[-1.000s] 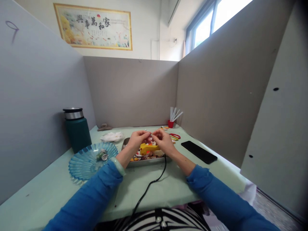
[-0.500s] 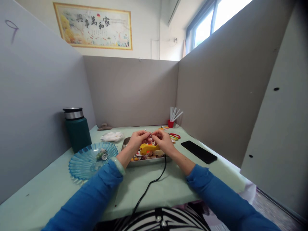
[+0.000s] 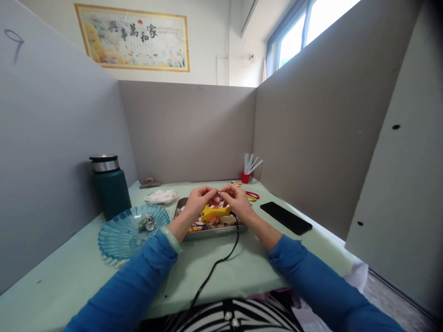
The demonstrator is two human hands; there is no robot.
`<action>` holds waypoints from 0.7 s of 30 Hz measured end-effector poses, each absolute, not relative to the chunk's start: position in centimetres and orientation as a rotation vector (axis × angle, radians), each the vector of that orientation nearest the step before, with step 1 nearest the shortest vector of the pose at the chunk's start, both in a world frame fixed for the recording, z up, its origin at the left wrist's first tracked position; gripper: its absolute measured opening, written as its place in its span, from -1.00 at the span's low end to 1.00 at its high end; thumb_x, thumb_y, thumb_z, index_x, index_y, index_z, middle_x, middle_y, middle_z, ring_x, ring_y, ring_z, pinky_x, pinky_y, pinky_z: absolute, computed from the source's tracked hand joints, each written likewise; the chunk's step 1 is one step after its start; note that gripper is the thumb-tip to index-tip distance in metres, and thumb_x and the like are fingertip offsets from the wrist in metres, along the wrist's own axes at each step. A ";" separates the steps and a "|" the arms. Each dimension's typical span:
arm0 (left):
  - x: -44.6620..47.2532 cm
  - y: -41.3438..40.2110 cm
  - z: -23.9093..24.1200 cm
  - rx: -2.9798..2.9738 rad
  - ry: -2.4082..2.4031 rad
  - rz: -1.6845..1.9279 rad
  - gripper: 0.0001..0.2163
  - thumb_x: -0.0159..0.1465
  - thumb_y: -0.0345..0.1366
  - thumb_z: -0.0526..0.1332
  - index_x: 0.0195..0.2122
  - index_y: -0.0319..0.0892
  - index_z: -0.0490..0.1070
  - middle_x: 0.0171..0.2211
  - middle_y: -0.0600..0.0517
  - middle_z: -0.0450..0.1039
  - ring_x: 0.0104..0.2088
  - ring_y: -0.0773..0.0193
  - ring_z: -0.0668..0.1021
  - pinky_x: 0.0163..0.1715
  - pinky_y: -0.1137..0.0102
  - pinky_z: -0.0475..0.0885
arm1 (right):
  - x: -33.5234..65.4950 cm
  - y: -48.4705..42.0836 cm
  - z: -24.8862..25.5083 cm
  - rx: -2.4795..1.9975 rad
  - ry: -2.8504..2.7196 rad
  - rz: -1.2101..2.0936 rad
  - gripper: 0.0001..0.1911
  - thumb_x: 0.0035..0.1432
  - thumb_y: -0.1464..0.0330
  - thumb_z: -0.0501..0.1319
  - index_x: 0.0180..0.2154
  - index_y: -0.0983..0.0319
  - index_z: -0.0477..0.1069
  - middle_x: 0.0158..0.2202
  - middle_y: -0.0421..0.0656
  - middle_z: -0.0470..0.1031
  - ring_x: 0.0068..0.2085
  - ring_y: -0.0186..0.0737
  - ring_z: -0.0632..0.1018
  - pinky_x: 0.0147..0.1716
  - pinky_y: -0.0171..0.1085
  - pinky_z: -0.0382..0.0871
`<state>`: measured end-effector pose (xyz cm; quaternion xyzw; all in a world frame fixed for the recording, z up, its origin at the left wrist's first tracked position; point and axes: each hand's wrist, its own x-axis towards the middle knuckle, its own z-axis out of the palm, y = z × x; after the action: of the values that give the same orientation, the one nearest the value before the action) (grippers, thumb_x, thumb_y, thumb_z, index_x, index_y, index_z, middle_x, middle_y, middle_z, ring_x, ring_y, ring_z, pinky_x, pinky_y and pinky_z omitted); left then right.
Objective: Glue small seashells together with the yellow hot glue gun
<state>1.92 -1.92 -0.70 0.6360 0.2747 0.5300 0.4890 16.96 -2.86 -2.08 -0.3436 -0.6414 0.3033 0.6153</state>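
Note:
My left hand (image 3: 201, 200) and my right hand (image 3: 236, 199) meet fingertip to fingertip above a metal tray (image 3: 207, 234). Both are closed in a pinch on something tiny between them, too small to make out. Below the hands, a yellow glue gun (image 3: 215, 213) lies across the tray, its black cord (image 3: 216, 263) running down over the table's front edge. Small mixed pieces in white, orange and brown fill the tray around it. My wrists partly cover the tray's sides.
A blue glass plate (image 3: 119, 235) with a small green and silver item stands left, before a teal bottle (image 3: 111, 193). White crumpled plastic (image 3: 161, 197) lies behind. At right are scissors (image 3: 254, 195), a black phone (image 3: 285, 217) and a red cup (image 3: 245, 177) of white sticks. Partitions enclose the table.
My right hand's fingers have shifted slightly, showing more of the glue gun's cord end. The fingertips of both hands still meet above the tray.

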 end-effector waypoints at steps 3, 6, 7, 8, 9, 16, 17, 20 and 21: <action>2.0 -2.0 -0.6 1.517 0.652 1.268 -0.72 0.06 -0.18 0.33 -0.34 -0.33 0.45 -0.52 -0.03 0.49 -0.50 0.32 0.53 -0.40 0.41 0.45 | 17.1 -2.7 -2.2 -0.800 -1.497 0.609 -0.79 0.00 0.20 0.20 -0.42 0.23 0.32 -0.59 -0.29 0.37 -0.58 -0.38 0.41 -0.57 -0.37 0.31; 2.0 -2.0 -0.5 1.469 0.646 1.262 -0.67 0.02 -0.21 0.36 -0.26 -0.32 0.42 -0.45 -0.04 0.51 -0.50 0.33 0.54 -0.41 0.39 0.46 | 17.2 -2.4 -2.4 -0.809 -1.508 0.517 -0.83 0.02 0.25 0.18 -0.41 0.23 0.33 -0.56 -0.27 0.38 -0.56 -0.37 0.40 -0.54 -0.36 0.30; 2.0 -2.0 -0.6 1.455 0.648 1.264 -0.66 0.01 -0.21 0.37 -0.26 -0.31 0.41 -0.43 -0.05 0.52 -0.50 0.33 0.54 -0.41 0.39 0.46 | 17.2 -2.4 -2.5 -0.811 -1.515 0.497 -0.84 0.03 0.26 0.17 -0.41 0.23 0.33 -0.55 -0.26 0.39 -0.55 -0.36 0.41 -0.53 -0.35 0.30; 2.0 -1.9 -0.6 1.448 0.647 1.261 -0.66 0.00 -0.21 0.37 -0.27 -0.31 0.41 -0.42 -0.05 0.52 -0.50 0.33 0.54 -0.41 0.39 0.46 | 17.2 -2.3 -2.5 -0.815 -1.525 0.478 -0.85 0.04 0.27 0.16 -0.40 0.23 0.33 -0.54 -0.25 0.40 -0.54 -0.35 0.41 -0.52 -0.35 0.30; 1.9 -1.9 -0.6 1.448 0.646 1.256 -0.67 0.01 -0.20 0.37 -0.28 -0.31 0.41 -0.42 -0.06 0.52 -0.50 0.34 0.54 -0.41 0.39 0.46 | 17.3 -2.4 -2.6 -0.822 -1.537 0.454 -0.86 0.05 0.27 0.15 -0.40 0.23 0.33 -0.54 -0.25 0.40 -0.53 -0.34 0.41 -0.51 -0.34 0.29; 2.1 -2.1 -0.7 1.543 0.714 1.238 -0.73 0.05 -0.18 0.34 -0.37 -0.30 0.41 -0.55 -0.01 0.48 -0.51 0.32 0.54 -0.38 0.38 0.47 | 17.9 -2.9 -2.5 -0.841 -1.690 0.371 -0.82 0.10 0.25 0.16 -0.34 0.24 0.36 -0.48 -0.23 0.43 -0.48 -0.34 0.42 -0.45 -0.34 0.28; 2.2 -2.1 -0.7 1.548 0.711 1.238 -0.74 0.04 -0.19 0.34 -0.37 -0.30 0.41 -0.55 -0.01 0.48 -0.51 0.32 0.55 -0.38 0.39 0.47 | 18.1 -3.0 -2.4 -0.837 -1.697 0.416 -0.79 0.11 0.22 0.16 -0.31 0.24 0.36 -0.46 -0.22 0.44 -0.47 -0.34 0.43 -0.44 -0.34 0.29; 2.5 -2.4 -0.9 1.573 0.697 1.212 -0.76 0.02 -0.25 0.36 -0.36 -0.29 0.41 -0.55 0.01 0.48 -0.50 0.31 0.55 -0.39 0.39 0.47 | 19.2 -3.2 -2.1 -0.869 -1.771 0.516 -0.74 0.09 0.19 0.18 -0.28 0.25 0.38 -0.43 -0.20 0.47 -0.42 -0.32 0.45 -0.41 -0.33 0.31; 2.6 -2.4 -0.9 1.585 0.699 1.200 -0.76 0.01 -0.27 0.36 -0.36 -0.28 0.41 -0.55 0.01 0.48 -0.50 0.31 0.55 -0.39 0.39 0.48 | 19.8 -3.4 -1.9 -0.892 -1.824 0.535 -0.73 0.09 0.19 0.19 -0.28 0.26 0.40 -0.41 -0.19 0.48 -0.40 -0.31 0.46 -0.40 -0.33 0.31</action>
<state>2.61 -2.38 -0.93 0.6538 0.2884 0.4951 0.4943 19.81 -3.40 -1.91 -0.3686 -0.7534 0.2212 0.4977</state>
